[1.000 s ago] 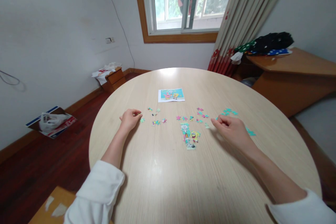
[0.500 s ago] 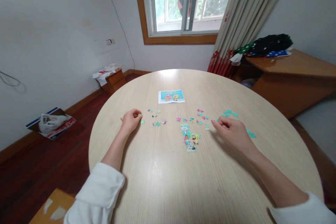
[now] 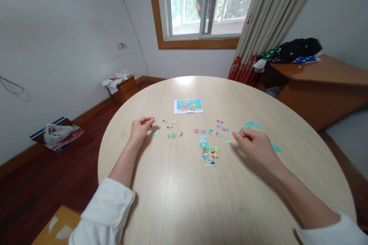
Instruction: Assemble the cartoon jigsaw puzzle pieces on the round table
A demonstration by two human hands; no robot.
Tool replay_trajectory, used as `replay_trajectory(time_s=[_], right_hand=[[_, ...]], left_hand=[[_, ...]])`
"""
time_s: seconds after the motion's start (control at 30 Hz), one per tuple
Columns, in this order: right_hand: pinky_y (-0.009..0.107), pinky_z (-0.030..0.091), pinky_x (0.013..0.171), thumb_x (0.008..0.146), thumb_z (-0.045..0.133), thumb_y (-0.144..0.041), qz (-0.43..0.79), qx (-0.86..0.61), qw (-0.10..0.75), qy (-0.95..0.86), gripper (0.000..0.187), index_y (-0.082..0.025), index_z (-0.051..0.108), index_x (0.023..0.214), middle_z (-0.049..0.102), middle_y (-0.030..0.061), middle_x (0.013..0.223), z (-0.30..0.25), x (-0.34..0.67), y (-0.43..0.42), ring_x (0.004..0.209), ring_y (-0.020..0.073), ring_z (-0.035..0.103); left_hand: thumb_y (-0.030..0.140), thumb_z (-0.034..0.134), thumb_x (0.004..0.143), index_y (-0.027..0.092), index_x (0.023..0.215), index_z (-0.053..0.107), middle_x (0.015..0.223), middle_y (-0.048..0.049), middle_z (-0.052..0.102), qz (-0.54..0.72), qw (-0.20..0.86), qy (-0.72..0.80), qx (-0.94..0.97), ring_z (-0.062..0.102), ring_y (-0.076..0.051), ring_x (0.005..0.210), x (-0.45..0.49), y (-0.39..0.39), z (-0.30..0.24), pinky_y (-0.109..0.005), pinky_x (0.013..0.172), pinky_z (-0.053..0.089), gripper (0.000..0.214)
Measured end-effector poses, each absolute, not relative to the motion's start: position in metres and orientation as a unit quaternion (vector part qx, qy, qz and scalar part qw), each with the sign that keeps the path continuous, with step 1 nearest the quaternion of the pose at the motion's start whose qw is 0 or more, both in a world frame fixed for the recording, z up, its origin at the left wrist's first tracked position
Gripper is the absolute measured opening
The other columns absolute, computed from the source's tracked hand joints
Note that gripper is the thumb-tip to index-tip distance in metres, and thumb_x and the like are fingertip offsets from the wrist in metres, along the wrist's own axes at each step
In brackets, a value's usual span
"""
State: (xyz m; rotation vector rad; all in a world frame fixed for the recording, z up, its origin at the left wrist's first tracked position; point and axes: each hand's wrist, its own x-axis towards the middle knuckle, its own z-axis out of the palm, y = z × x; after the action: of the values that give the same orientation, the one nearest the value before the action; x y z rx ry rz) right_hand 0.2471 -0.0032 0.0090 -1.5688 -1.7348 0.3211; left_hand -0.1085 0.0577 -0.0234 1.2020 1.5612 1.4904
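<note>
Being pinched by the left hand, a puzzle piece has been shifted slightly toward twelve o'clock; nothing has been added to the joined section, seen at four o'clock from it. The right hand is kept loosely curled; whether anything is gripped there cannot be told.

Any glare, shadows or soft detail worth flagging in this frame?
Head view: glare on the table at its far edge and nearer in; head view: soft shadows beside the left hand and right hand; head view: window partly washed out, puzzle pieces lacking crisp detail.
</note>
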Motion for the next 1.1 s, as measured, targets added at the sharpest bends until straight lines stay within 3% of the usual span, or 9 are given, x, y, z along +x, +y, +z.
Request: replay_trajectory(time_s=[0.3, 0.63, 1.1], right_hand=[[0.025, 0.02, 0.045, 0.077, 0.045, -0.054, 0.123, -0.607, 0.385, -0.684, 0.046, -0.022, 0.028, 0.048, 0.024, -0.005, 0.047, 0.0058, 0.2491, -0.0016, 0.046, 0.0094, 0.025], [0.026, 0.022, 0.047, 0.076, 0.043, -0.058, 0.133, -0.619, 0.371, -0.679, 0.048, -0.023, 0.029, 0.048, 0.024, -0.0049, 0.048, 0.0092, 0.2473, -0.0028, 0.045, 0.01, 0.027], [0.025, 0.021, 0.045, 0.075, 0.044, -0.051, 0.13, -0.609, 0.383, -0.682, 0.042, -0.023, 0.028, 0.047, 0.025, -0.0046, 0.047, 0.011, 0.2461, -0.0037, 0.045, 0.0095, 0.025]], left_hand=[[0.046, 0.076, 0.055, 0.011, 0.08, 0.071, 0.076, -0.0082, 0.071, 0.575, 0.347, 0.591, 0.447, 0.067, -0.019, 0.068, -0.1086, 0.0585, -0.0254, -0.035, 0.073, 0.055, 0.043], [0.044, 0.076, 0.051, 0.011, 0.081, 0.069, 0.07, -0.0059, 0.067, 0.572, 0.355, 0.587, 0.45, 0.062, -0.015, 0.06, -0.1069, 0.0563, -0.0226, -0.026, 0.056, 0.047, 0.045], [0.042, 0.078, 0.051, 0.012, 0.082, 0.065, 0.075, -0.0085, 0.07, 0.563, 0.349, 0.579, 0.474, 0.067, -0.02, 0.072, -0.1064, 0.0539, -0.022, -0.031, 0.065, 0.05, 0.044]])
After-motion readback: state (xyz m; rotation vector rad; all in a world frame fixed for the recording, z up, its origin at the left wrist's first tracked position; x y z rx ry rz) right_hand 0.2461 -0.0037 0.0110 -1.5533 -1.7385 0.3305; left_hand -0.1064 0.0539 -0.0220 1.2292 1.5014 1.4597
